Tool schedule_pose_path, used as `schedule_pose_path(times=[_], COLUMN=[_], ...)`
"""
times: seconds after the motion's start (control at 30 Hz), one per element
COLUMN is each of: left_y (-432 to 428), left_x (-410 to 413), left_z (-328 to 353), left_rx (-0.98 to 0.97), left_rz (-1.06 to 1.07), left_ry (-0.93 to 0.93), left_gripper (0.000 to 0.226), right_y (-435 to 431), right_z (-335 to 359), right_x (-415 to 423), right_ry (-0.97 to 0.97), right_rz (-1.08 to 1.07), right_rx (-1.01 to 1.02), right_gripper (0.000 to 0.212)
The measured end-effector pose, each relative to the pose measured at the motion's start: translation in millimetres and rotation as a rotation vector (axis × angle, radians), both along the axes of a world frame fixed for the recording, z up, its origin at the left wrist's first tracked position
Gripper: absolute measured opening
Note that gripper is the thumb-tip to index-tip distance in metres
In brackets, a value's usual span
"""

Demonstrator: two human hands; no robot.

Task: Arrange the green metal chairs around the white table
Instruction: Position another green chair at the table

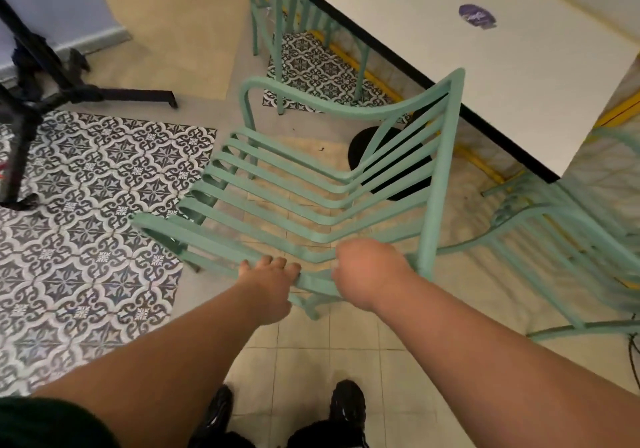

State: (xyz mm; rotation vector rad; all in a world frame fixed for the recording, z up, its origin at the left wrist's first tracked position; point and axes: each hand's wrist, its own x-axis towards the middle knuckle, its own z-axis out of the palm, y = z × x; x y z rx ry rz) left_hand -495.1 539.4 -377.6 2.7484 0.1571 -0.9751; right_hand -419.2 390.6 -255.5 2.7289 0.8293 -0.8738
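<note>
As I look down past my bare arms, I am holding a green chair point(311, 184) by its near armrest, just beside the white table point(485, 66). My left hand point(270, 285) has its fingers point(277, 264) curled over the rail. My right hand point(367, 274) is wrapped round the same rail next to the back post, its fingers hidden under the knuckles.

I judge the two-handed hold is for swinging the chair round, since its back is toward the table and its seat faces away. I cannot tell whether its legs are off the floor point(86, 205).

The chair is matte mint painted metal, with long slats bending in one sweep from seat into back. The table is smooth and flat, with a black edge and a purple sticker point(477, 16). Two more chairs stand at the table: a far chair point(277, 14) and a side chair point(571, 257) to my right. The floor is beige tile with black-and-white patterned patches.
</note>
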Motion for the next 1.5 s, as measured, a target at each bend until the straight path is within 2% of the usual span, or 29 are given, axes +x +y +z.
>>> schedule_pose_path(times=[0.17,0.27,0.4,0.47,0.57,0.67,1.0,1.17,1.3,1.5], left_y=[-48,-71,-88,-92,-94,-91,-88,-84,-74,-50], left_x=[27,40,44,45,44,44,40,30,23,17], left_z=[20,26,23,16,9,7,12,17,21,12], left_rx=[-0.15,-0.149,-0.159,-0.208,-0.248,-0.274,-0.308,-0.322,-0.276,-0.272], left_rz=[-0.012,-0.059,-0.059,-0.029,-0.015,0.008,0.017,0.002,-0.081,-0.125], left_ry=[-0.046,-0.083,-0.129,-0.101,-0.063,-0.047,-0.058,-0.076,-0.115,-0.036], left_gripper=[0.073,0.076,0.06,0.055,0.071,0.081,0.084,0.079,0.07,0.074], right_y=[-26,-43,-61,-72,-81,-79,-72,-76,-78,-72], right_z=[39,42,31,19,4,3,6,4,1,1], right_x=[65,94,110,111,109,110,105,92,74,49], right_ry=[-0.232,-0.257,-0.279,-0.264,-0.302,-0.321,-0.396,-0.437,-0.443,-0.445], right_rz=[0.088,0.063,0.104,0.145,0.15,0.169,0.178,0.188,0.14,0.06], right_rx=[0.033,0.038,0.035,0.04,0.181,0.247,0.157,0.151,0.14,0.101], right_gripper=[0.02,0.032,0.045,0.044,0.052,0.047,0.057,0.068,0.068,0.073])
